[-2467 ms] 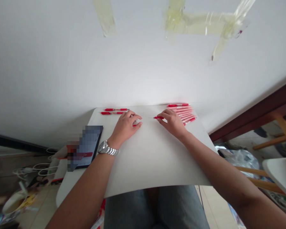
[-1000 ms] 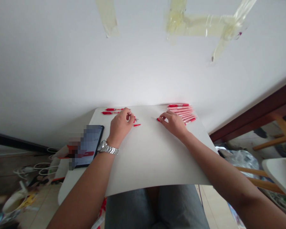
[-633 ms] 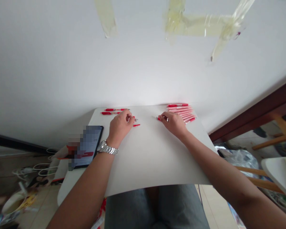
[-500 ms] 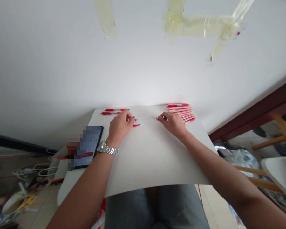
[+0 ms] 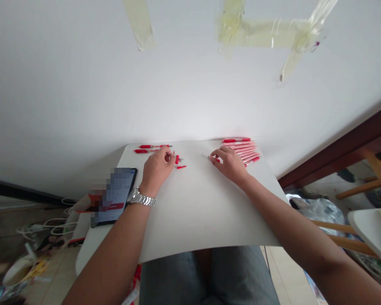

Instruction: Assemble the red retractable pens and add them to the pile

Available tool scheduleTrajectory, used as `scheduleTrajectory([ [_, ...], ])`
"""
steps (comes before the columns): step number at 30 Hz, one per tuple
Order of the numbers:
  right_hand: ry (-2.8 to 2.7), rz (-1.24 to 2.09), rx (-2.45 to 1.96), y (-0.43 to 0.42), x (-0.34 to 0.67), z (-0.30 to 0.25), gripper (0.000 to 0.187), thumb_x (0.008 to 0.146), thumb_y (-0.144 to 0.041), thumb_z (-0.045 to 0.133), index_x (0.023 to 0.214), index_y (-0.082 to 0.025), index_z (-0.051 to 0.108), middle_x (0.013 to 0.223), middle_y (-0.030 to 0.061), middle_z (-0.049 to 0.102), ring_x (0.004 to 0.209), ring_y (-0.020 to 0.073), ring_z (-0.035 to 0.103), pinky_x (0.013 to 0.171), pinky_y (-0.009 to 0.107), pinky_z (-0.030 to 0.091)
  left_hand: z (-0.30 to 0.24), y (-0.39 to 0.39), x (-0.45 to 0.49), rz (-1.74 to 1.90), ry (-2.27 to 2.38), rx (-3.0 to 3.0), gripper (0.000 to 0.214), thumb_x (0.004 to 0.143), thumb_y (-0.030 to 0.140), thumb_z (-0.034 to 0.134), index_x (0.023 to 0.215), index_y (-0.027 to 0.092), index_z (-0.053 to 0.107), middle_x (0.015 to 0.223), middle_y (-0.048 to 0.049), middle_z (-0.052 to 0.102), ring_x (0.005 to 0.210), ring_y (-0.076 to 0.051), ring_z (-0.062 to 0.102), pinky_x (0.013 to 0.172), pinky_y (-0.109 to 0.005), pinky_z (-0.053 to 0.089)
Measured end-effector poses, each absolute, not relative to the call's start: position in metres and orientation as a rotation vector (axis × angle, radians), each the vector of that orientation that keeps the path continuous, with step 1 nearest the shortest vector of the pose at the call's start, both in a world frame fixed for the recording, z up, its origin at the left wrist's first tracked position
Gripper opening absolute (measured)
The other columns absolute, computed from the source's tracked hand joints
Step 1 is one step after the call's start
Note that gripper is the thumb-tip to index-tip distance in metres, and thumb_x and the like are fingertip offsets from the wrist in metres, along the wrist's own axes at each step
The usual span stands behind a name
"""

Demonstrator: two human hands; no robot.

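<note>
My left hand (image 5: 158, 164), with a metal watch at the wrist, is closed in a pinch over the table; what lies between its fingertips is too small to make out. Just right of those fingertips lie a short red pen piece (image 5: 177, 159), a tiny silvery part (image 5: 181, 160) and a thin red piece (image 5: 181, 167). Behind this hand are two red pens (image 5: 146, 151). My right hand (image 5: 231, 164) pinches a red pen part (image 5: 216, 159) with a pale tip pointing left. Beside it lies a row of red pens (image 5: 241, 148), partly covered by the hand.
A phone or tablet (image 5: 122, 195), partly pixelated, lies at the left of the white table (image 5: 203, 212). A wall (image 5: 184, 93) with tape strips rises behind the table's far edge. White cables (image 5: 55, 224) hang at left; a wooden chair (image 5: 365, 178) stands at right.
My left hand has drawn slightly left, uncovering the short red piece on the table. My right fingers have shifted a little, and more of the red pen part shows.
</note>
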State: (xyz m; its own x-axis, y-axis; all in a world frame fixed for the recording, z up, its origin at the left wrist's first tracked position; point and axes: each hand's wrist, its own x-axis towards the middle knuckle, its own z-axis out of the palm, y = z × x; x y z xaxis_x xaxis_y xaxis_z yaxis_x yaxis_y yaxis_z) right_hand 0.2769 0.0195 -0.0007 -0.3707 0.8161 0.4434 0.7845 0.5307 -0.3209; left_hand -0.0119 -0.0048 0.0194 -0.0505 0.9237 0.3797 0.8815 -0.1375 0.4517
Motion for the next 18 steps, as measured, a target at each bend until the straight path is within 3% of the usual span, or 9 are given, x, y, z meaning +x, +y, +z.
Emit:
scheduleTrajectory([
  [6,-2.222,0.015,-1.352,0.0235,0.2799,-0.0083,0.024,0.107,-0.033,0.062,0.119,-0.021,0.078,0.109,0.0124,0.072,0.104,0.0305,0.061,0.092,0.042,0.05,0.0208,-0.0052,-0.0125,0.952,2.038,2.123,0.014,0.099,0.036,0.059,0.095,0.024,0.064,0.085,-0.0035,0.072,0.074,-0.021,0.065,0.065,-0.03,0.037],
  [18,-2.255,-0.051,-1.42,0.0267,0.2826,-0.0096,0.029,0.108,-0.036,0.06,0.118,-0.019,0.082,0.11,0.015,0.071,0.098,0.0316,0.059,0.092,0.047,0.05,0.0244,-0.0075,-0.0071,0.979,1.802,2.221,0.011,0.1,0.031,0.059,0.093,0.024,0.063,0.084,-0.0011,0.072,0.071,-0.019,0.063,0.067,-0.03,0.04],
])
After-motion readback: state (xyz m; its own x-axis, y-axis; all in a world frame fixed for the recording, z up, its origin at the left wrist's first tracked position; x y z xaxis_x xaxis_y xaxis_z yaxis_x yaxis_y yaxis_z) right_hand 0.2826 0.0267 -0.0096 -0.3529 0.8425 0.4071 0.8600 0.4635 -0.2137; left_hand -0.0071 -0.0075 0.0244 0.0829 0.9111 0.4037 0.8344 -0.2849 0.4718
